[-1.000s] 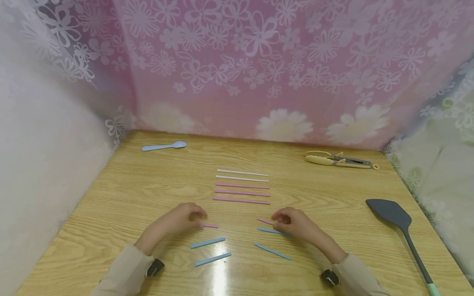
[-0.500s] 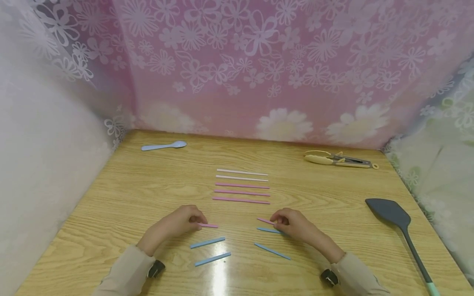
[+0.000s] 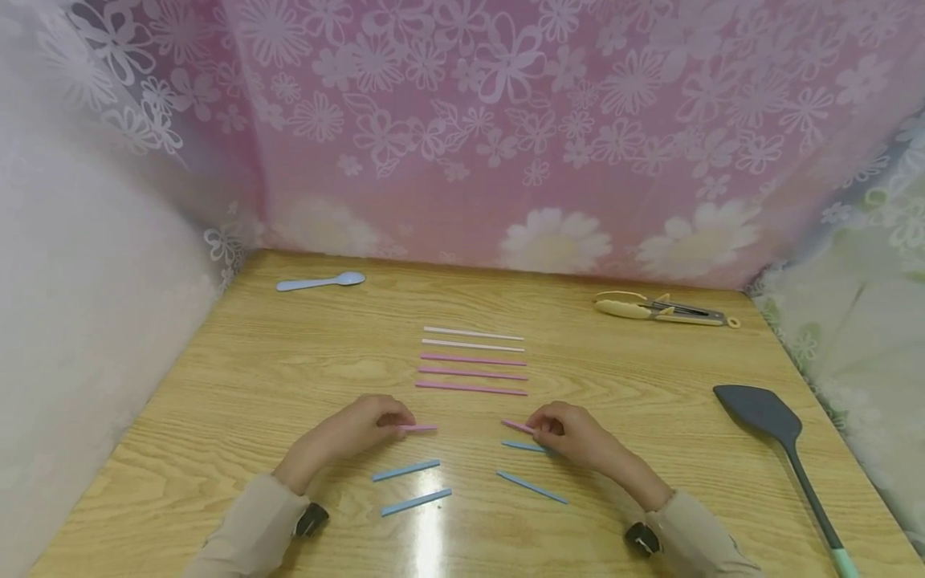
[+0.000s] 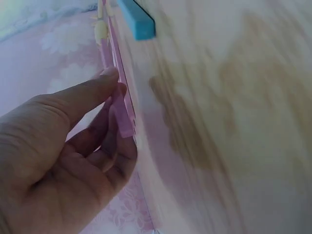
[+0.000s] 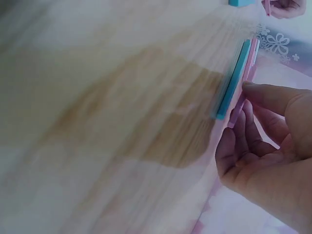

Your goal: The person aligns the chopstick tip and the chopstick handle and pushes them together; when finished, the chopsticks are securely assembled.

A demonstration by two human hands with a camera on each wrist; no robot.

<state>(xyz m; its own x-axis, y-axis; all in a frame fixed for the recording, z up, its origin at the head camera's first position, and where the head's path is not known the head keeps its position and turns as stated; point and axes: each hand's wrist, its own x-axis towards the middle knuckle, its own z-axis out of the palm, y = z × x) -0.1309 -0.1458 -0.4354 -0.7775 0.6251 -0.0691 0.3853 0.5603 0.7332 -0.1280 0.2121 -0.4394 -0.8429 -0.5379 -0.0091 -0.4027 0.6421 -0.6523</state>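
Observation:
My left hand point(image 3: 357, 429) pinches a short pink chopstick half point(image 3: 426, 428) between thumb and fingers, as the left wrist view confirms point(image 4: 123, 112). Facing it, my right hand point(image 3: 574, 435) pinches another pink chopstick half point(image 3: 516, 425), its narrow end pointing left. A wide gap separates the two pink pieces. Just below the right hand's fingers lies a thin blue half point(image 3: 523, 445), partly covered, with a second blue half point(image 3: 531, 486) nearer me. Two thicker blue halves point(image 3: 406, 470) rest below my left hand. Beyond both hands, several full-length pink point(image 3: 473, 374) and white chopsticks point(image 3: 473, 346) lie in a row.
On the wooden table point(image 3: 238, 385), a light blue spoon point(image 3: 321, 282) lies at the back left. Yellow tongs point(image 3: 665, 311) lie at the back right, and a dark spatula point(image 3: 766, 413) along the right side. Floral cloth point(image 3: 448, 160) hangs behind the table.
My left hand has taken hold of its pink chopstick half and moved it slightly right and away from me. The right hand keeps its pink half in nearly the same place.

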